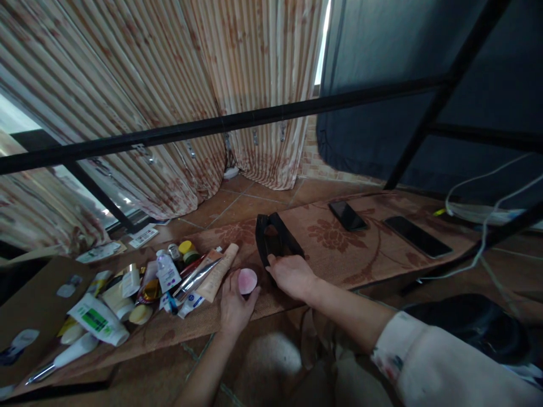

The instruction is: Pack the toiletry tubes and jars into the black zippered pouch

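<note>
Both grips closed; left hand [236,308] clasps the pink-topped round container [247,281]; black pouch [287,237] lies at one o'clock from it, long axis eleven-to-five; right hand [294,277], nearer, pinches its near end.

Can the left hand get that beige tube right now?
Probably yes: the beige tube lies close beside the left hand, and nothing seems to stand between them. But that hand is curled around a round pink thing, so it might have to let go first.
</note>
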